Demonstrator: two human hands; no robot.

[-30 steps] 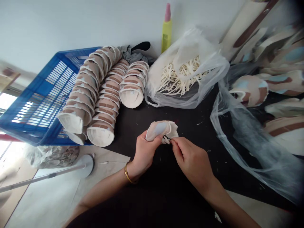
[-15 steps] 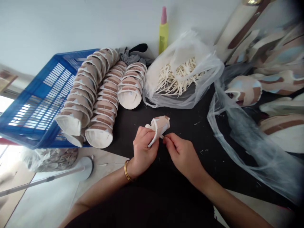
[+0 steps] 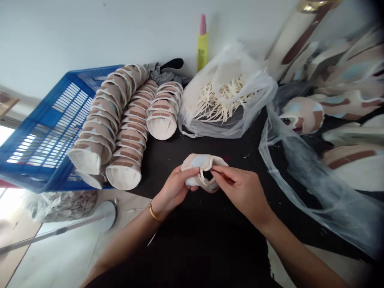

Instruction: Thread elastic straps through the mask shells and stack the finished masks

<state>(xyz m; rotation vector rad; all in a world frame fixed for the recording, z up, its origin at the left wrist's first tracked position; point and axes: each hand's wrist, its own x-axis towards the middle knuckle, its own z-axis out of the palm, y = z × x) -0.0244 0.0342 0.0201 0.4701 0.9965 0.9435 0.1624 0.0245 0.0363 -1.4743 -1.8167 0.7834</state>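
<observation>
A small shoe upper (image 3: 198, 161) in beige, white and pale blue fabric is held above the black tabletop, turned with its opening toward me. My left hand (image 3: 174, 186) grips its left end, thumb on top and fingers beneath. A thin cream strip (image 3: 203, 176) curves across the opening beside my left thumb. At the right edge of the opening, my right hand (image 3: 244, 192) is closed in a pinch. Its fingertips cover what lies between them, so I cannot tell whether that is the strip's end or the upper's edge.
Nested rows of similar uppers (image 3: 123, 176) lean on a blue crate (image 3: 45, 132) at left. Behind the work stand a clear bag (image 3: 261, 90) of cream strips (image 3: 220, 106) and a yellow bottle (image 3: 202, 52). More uppers (image 3: 304, 114) and plastic film (image 3: 295, 164) lie at right.
The upper has been turned from end-on so that its opening and the strip across it show. My left grip has shifted to its left end; my right hand has moved slightly right, up to the opening.
</observation>
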